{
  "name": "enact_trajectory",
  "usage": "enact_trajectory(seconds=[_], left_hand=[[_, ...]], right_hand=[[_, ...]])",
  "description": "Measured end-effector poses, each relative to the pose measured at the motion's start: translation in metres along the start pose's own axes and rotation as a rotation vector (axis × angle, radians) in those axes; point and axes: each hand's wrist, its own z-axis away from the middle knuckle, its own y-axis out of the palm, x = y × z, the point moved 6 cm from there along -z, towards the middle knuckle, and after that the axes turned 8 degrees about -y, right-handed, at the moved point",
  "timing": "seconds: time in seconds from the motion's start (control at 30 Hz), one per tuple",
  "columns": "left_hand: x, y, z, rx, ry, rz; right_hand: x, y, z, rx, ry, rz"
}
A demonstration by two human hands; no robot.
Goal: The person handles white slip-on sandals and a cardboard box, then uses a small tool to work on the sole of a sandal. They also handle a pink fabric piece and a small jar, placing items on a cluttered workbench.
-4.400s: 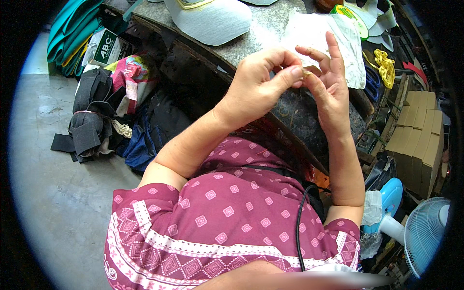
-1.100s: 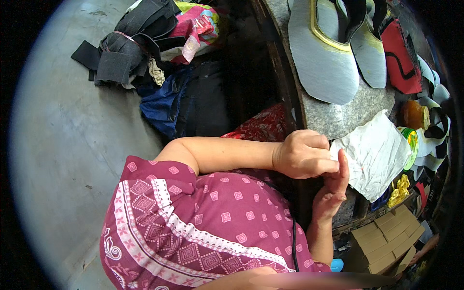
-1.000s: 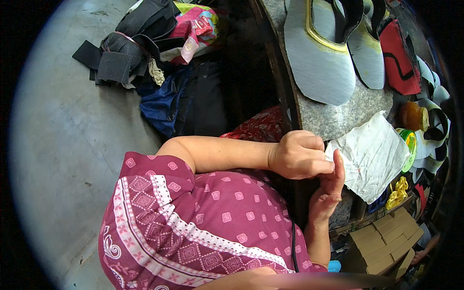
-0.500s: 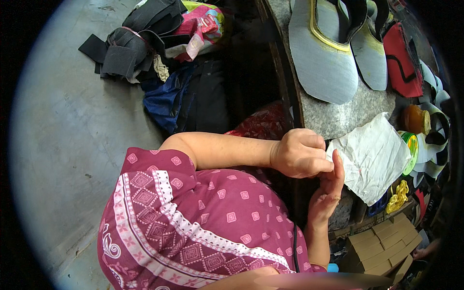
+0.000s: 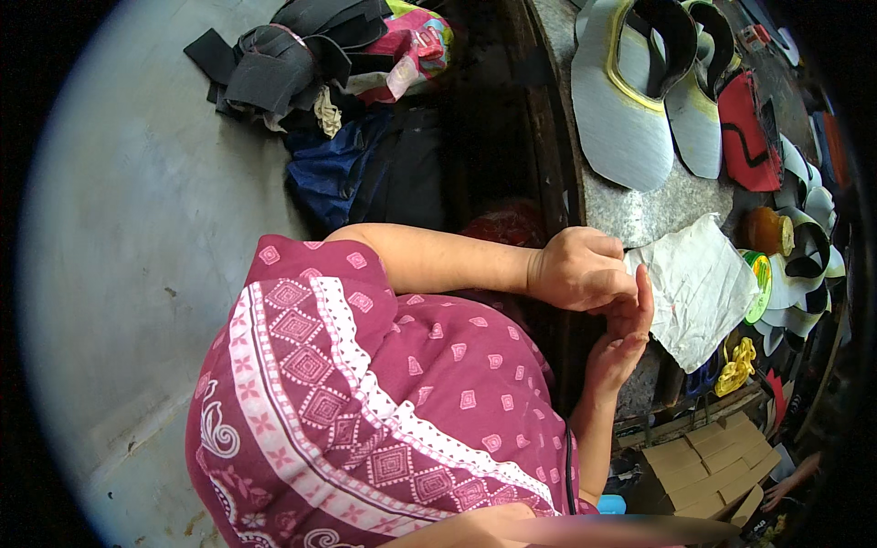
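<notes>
Head view: the left hand (image 5: 580, 271), its back to the camera, curls its fingers inward against the right hand (image 5: 617, 356), whose index finger stands up straight. The left grip looks narrow; I cannot tell whether either hand holds anything, since the knuckles hide the meeting point. Just beyond the fingers, a crumpled off-white square of cloth (image 5: 699, 288) lies partly on the mottled grey slab (image 5: 649, 219). For good fine finger work here, I would keep the pressure light, steady both wrists and turn the left hand so the fingertips show. Above the cloth stand two silver-grey shoe-shaped pieces with yellow-edged openings (image 5: 626, 142), beside a red panel with a black line (image 5: 751, 128). A round green-and-yellow tin (image 5: 758, 288) sits at the cloth's far side, likely limiting reach that way.
</notes>
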Motion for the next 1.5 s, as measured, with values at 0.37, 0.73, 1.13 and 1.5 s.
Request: enact_trajectory(seconds=[0.37,0.73,1.13,1.5], left_hand=[[0.002,-0.003,-0.002,0.017,-0.011,-0.023],[0.001,-0.008,-0.003,0.017,-0.011,-0.014],[0.003,-0.006,-0.003,-0.008,-0.012,-0.020],[-0.007,0.003,-0.008,-0.061,-0.017,0.038]], right_hand=[[-0.001,0.005,-0.003,0.007,-0.035,-0.006],[0.003,0.008,-0.003,-0.001,-0.047,-0.007],[0.006,0.010,-0.014,0.013,-0.019,0.006],[0.017,-0.003,-0.004,-0.058,0.013,0.054]])
